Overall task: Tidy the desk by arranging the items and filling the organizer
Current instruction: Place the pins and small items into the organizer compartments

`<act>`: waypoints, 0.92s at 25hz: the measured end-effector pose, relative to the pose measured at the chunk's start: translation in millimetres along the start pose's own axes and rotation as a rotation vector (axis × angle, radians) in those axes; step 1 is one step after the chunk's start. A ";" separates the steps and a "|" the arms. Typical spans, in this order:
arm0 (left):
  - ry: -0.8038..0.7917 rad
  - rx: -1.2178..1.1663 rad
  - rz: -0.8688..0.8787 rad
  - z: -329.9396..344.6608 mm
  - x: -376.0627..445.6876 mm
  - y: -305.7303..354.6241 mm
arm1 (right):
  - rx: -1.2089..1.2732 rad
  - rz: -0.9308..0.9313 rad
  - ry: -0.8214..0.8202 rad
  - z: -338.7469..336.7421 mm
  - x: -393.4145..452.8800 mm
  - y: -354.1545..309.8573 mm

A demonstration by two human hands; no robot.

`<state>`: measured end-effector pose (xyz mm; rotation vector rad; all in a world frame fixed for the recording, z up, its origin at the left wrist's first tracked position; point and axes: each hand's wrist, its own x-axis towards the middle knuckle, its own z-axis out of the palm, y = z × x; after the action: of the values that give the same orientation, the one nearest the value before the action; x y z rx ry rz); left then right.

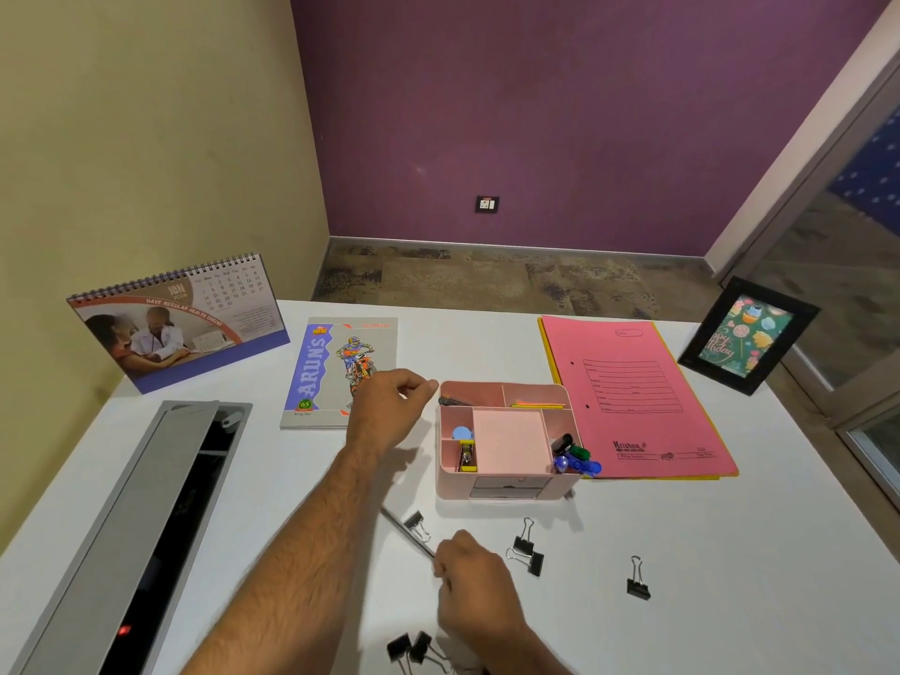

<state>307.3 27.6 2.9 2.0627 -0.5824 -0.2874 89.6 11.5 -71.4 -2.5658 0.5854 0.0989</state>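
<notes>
A pink organizer [506, 484] stands mid-desk. It holds a pink note pad [509, 438], a small yellow stapler [466, 456], coloured clips [577, 460], sticky notes [535, 405] and a dark item [453, 400] in the back-left compartment. My left hand [394, 411] hovers beside the organizer's back-left corner, thumb and forefinger pinched with nothing visible between them. My right hand [477, 587] is closed on a thin grey pen [406, 531] that points up-left. Several black binder clips lie loose: one by the pen [418, 522], a pair [526, 550], one to the right [638, 584], two near the front edge [409, 647].
A desk calendar [180, 328] stands at the back left, a notebook [336, 372] lies beside it. A pink folder [633, 397] lies right of the organizer, a black photo frame [745, 336] at the far right corner. A grey cable tray [136, 528] runs along the left.
</notes>
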 end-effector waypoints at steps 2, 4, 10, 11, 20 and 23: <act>0.000 -0.048 0.002 -4.1 -2.4 -0.1 | 0.260 0.042 0.173 -1.5 -5.8 11.5; -0.072 -0.150 0.031 -7.9 -5.6 -0.6 | 0.444 0.080 0.372 -10.0 -8.4 13.5; -0.339 -0.202 0.123 -1.1 -13.1 6.2 | 0.641 0.115 0.608 -35.5 8.2 2.3; -0.338 -0.215 0.119 0.6 -13.1 8.2 | 0.651 0.101 0.627 -38.2 11.4 0.1; -0.059 -0.269 0.317 -14.5 12.8 43.9 | 0.245 -0.020 0.119 8.6 -16.8 37.5; 0.088 -0.208 0.430 -15.3 21.0 56.9 | 0.036 -0.156 0.051 27.5 -19.8 53.3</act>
<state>315.3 2.8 59.8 1.6917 -0.8828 -0.0035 50.1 -9.0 -116.2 -2.5752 0.3997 -0.0302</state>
